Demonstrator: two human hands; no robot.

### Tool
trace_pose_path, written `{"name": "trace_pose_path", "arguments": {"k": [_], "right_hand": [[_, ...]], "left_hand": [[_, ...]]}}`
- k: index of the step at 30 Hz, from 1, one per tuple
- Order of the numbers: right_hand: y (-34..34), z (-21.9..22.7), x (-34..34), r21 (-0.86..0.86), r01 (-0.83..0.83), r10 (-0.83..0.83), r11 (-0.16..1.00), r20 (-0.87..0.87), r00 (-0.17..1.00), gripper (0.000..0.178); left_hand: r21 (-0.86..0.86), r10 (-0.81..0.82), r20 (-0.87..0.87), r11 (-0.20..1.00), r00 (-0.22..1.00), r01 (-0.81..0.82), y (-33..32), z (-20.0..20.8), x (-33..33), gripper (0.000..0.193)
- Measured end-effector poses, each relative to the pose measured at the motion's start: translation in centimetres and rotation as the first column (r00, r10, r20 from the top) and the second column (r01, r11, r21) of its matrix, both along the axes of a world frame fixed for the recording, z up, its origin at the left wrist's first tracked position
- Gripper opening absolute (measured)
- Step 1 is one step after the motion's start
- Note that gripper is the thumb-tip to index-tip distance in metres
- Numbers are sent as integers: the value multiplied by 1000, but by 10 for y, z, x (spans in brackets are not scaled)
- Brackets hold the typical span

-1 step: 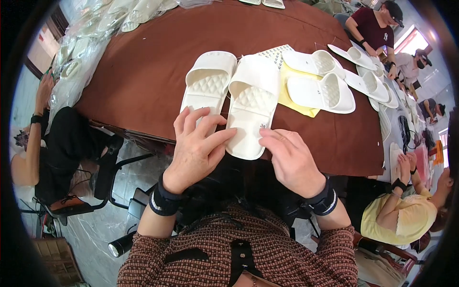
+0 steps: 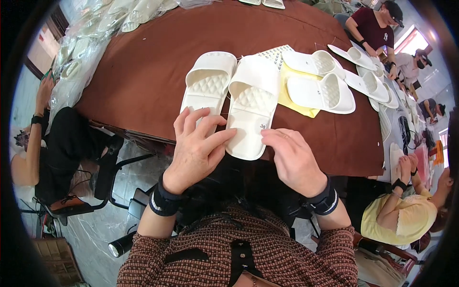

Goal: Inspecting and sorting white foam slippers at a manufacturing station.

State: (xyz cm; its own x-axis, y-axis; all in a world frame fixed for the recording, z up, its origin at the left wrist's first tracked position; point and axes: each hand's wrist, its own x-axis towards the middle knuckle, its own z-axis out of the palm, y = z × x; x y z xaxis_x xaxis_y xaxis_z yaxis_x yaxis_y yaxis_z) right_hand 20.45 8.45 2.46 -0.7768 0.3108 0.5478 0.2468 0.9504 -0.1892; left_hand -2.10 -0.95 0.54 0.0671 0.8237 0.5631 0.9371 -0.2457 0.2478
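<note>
Head view: open left hand (image 2: pixel 196 150) and open right hand (image 2: pixel 291 158) rest fingertips on the near white quilted foam slipper's (image 2: pixel 251 107) heel, unchanged from before.

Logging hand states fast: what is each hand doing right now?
Left hand: open, fingers spread, fingertips resting on the heel of the white slipper.
Right hand: open, fingers touching the same slipper's heel edge; holding nothing.

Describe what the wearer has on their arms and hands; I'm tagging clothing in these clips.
Both hands are bare, no gloves or rings visible. The left hand and right hand each have a black wrist strap; the right strap shows a pale stripe. The sleeves are brown knit with a fine reddish weave.
</note>
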Motion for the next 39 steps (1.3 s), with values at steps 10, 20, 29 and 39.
{"name": "trace_pose_path", "arguments": {"k": [10,20,29,39], "right_hand": [[9,-6,-7,-39,-6,5,999,-15,1000,36],[8,-6,-4,56,16,-18,998,43,999,29],[0,-1,-6,261,9,-51,965,157,986,21],[6,12,4,33,-30,28,999,78,997,23]], "left_hand": [[-15,2,6,1000,1000,-2,0,1,1,31],[-15,5,8,1000,1000,-5,0,-1,1,31],[-3,9,9,1000,1000,-9,0,-1,2,31],[-30,17,-14,999,1000,-17,0,4,4,28]]}}
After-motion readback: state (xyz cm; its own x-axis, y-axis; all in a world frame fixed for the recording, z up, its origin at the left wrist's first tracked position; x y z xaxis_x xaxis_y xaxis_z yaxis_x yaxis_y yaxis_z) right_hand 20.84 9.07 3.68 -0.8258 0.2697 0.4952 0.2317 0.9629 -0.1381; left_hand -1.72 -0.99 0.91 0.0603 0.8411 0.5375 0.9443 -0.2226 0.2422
